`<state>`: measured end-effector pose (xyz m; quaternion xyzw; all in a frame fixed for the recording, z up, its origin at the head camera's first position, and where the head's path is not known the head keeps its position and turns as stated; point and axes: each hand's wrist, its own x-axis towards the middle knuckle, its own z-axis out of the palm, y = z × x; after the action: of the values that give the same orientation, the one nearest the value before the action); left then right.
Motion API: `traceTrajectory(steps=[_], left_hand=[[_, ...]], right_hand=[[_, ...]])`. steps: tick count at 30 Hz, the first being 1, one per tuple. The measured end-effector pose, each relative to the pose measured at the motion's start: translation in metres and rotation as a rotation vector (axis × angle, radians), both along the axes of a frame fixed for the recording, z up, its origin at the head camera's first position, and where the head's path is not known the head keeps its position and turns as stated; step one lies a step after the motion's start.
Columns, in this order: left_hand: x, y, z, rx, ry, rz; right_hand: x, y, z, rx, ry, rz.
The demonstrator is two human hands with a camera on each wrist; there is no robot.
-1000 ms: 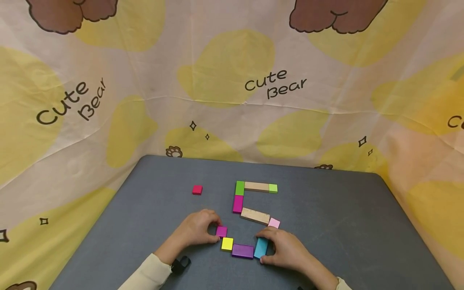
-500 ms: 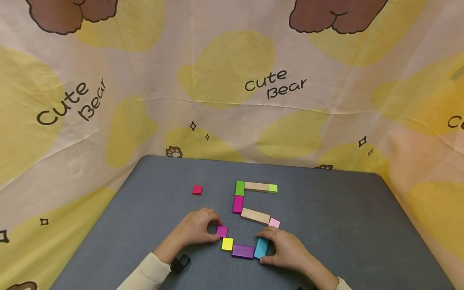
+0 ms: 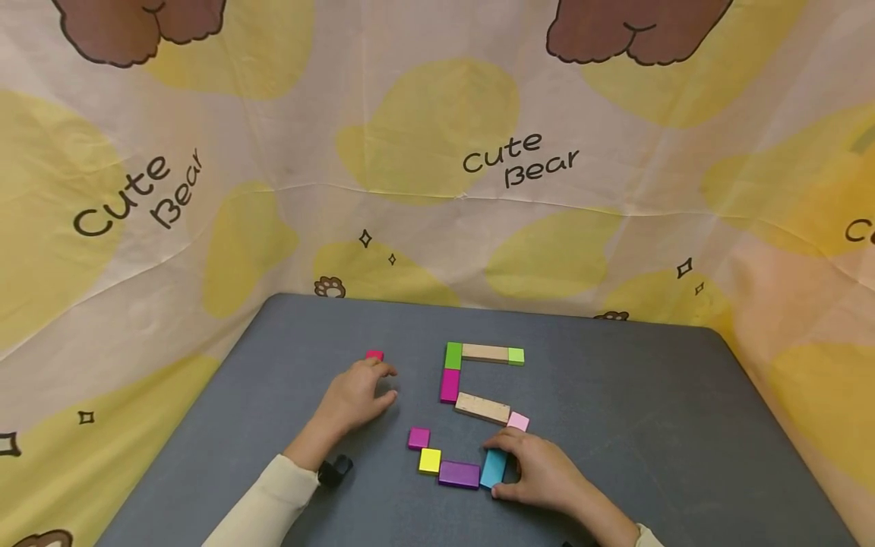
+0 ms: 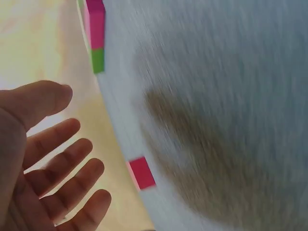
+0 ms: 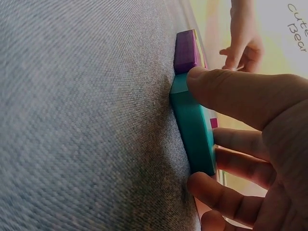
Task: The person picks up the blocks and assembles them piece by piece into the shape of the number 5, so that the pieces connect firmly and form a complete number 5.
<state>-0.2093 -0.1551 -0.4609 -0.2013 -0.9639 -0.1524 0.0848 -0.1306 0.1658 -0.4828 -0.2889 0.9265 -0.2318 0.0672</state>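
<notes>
My left hand [image 3: 352, 396] is over the left of the table, fingers apart and holding nothing. Just beyond its knuckles lies a small red block [image 3: 374, 355], partly covered by the hand in the head view; the left wrist view shows this red block [image 4: 142, 173] apart from the fingers. My right hand [image 3: 543, 472] holds a blue block [image 3: 494, 468] lengthwise between thumb and fingers, flat on the table. Its near end meets a purple block [image 3: 459, 474]. To the left come a yellow block [image 3: 430, 461] and a magenta square block [image 3: 419, 438]. A pink block [image 3: 518, 422] lies at the right fingertips.
Farther back, a green block [image 3: 453, 355], a long wooden block [image 3: 485, 352] and a light green block [image 3: 516, 356] form a row. Below the green one sit a magenta block [image 3: 450, 386] and a slanted wooden block [image 3: 481, 408]. Patterned cloth surrounds the grey table [image 3: 649, 410].
My left hand has let go of the magenta square block and moved up and left to the red block. The right hand stays on the blue block.
</notes>
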Motion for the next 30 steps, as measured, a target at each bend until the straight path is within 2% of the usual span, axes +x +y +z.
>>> traceTrajectory(steps=[4,11,22,30], left_hand=[[-0.012,-0.009,-0.002,-0.018,-0.025,0.040],[-0.029,-0.024,-0.001,0.013,-0.098,0.087],[-0.051,-0.032,-0.004,-0.023,-0.163,0.081],[-0.059,-0.035,-0.008,-0.006,-0.177,0.082]], right_hand=[[-0.001,0.001,0.000,0.004,-0.006,-0.001],[-0.001,0.001,-0.001,0.001,-0.018,0.000],[-0.002,0.002,-0.001,0.002,-0.057,-0.008],[-0.003,0.002,-0.002,-0.003,-0.086,-0.008]])
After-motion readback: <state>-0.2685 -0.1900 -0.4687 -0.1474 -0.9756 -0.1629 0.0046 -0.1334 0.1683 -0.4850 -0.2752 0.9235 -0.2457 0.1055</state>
